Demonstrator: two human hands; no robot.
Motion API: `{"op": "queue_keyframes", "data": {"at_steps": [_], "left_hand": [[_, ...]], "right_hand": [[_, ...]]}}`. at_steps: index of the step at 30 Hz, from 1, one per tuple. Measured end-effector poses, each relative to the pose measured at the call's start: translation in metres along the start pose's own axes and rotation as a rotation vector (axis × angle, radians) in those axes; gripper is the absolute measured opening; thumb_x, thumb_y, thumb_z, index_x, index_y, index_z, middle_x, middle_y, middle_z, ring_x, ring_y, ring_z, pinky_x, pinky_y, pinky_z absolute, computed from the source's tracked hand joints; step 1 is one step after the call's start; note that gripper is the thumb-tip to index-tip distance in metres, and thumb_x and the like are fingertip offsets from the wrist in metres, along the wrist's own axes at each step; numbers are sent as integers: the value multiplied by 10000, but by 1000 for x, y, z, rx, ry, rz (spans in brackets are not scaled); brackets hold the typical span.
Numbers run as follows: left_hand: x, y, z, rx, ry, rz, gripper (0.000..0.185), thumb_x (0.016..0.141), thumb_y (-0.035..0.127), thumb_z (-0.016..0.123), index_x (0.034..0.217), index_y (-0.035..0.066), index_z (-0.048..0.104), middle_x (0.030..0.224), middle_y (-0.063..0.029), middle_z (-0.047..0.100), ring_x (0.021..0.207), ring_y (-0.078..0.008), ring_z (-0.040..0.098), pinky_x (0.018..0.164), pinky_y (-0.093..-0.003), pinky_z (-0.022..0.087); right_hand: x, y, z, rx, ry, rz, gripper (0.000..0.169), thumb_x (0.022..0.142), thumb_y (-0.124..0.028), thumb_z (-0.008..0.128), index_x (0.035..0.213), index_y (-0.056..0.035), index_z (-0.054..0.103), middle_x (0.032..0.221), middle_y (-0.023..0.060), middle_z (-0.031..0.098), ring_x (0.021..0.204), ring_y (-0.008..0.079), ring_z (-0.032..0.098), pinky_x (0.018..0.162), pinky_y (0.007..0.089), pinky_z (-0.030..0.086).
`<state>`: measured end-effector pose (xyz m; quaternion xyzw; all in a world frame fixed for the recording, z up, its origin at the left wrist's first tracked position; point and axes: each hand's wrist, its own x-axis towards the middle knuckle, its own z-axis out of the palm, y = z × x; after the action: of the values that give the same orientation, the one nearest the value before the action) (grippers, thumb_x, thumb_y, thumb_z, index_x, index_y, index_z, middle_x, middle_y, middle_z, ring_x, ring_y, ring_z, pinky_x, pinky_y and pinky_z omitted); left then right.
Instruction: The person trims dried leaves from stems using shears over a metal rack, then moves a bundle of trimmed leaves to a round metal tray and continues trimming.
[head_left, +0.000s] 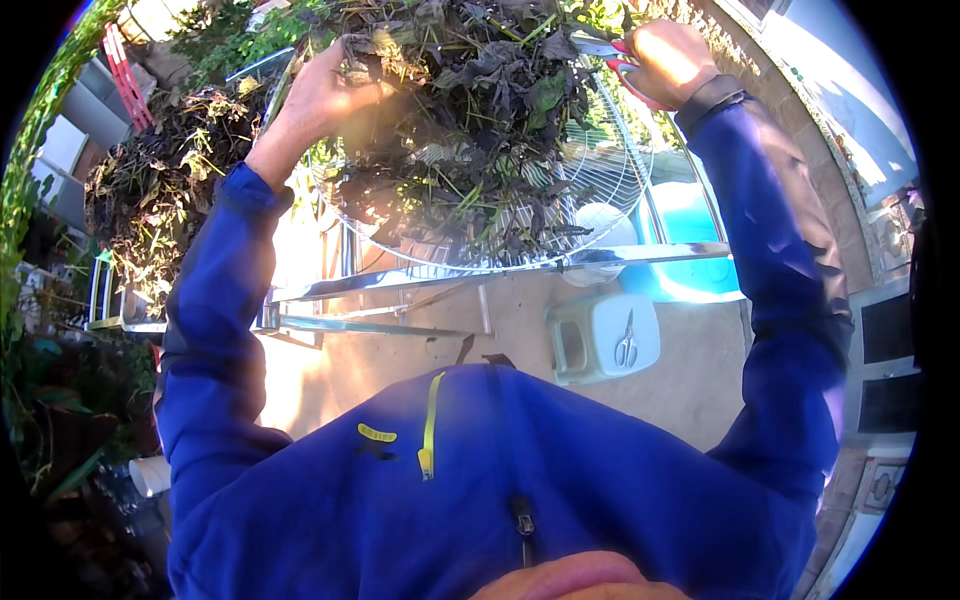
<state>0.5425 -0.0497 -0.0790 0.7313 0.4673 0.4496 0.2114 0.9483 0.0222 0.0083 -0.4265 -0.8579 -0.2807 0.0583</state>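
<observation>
A large tangle of withered, dark leafy plant stems (487, 97) hangs over a round wire rack (611, 157) in front of me. My left hand (319, 105) grips the tangle at its left side, and leaves cover some of the fingertips. On the far right, my right hand (671, 64) holds a pair of scissors with red handles (634, 79). Its metal blades (596, 46) point left into the edge of the leaves. Whether the blades touch a stem cannot be seen.
A chrome rail (495, 266) runs below the wire rack. Another pair of scissors (627, 345) lies on a pale plastic stool (581, 337). Behind stands a bright blue basin (682, 247). More dried plants (176, 180) are heaped on the left, near a red ladder-like frame (126, 75).
</observation>
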Motion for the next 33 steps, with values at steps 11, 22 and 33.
{"op": "queue_keyframes", "data": {"at_steps": [11, 22, 33], "left_hand": [[-12, 72, -24, 366, -82, 0, 604, 841, 298, 799, 1311, -14, 583, 1250, -142, 654, 1153, -226, 598, 1024, -360, 444], [-29, 140, 20, 769, 4, 204, 403, 825, 344, 765, 1075, 38, 687, 684, -131, 652, 618, -294, 640, 571, -385, 471], [-61, 124, 45, 811, 144, 380, 552, 741, 257, 828, 1223, 75, 631, 1276, -159, 602, 1178, -384, 548, 935, -480, 468]], "right_hand": [[-29, 10, -79, 2, 155, -208, 262, 756, -286, 749, 740, -31, 692, 698, 202, 605, 712, 415, 609, 625, 476, 479], [-30, -30, -94, -60, 113, -372, 199, 703, -223, 746, 723, -34, 689, 655, 193, 603, 683, 398, 628, 626, 473, 506], [-2, -14, -119, -137, 274, -505, 147, 655, -186, 645, 627, -45, 616, 674, 140, 599, 649, 334, 625, 565, 450, 501]]}}
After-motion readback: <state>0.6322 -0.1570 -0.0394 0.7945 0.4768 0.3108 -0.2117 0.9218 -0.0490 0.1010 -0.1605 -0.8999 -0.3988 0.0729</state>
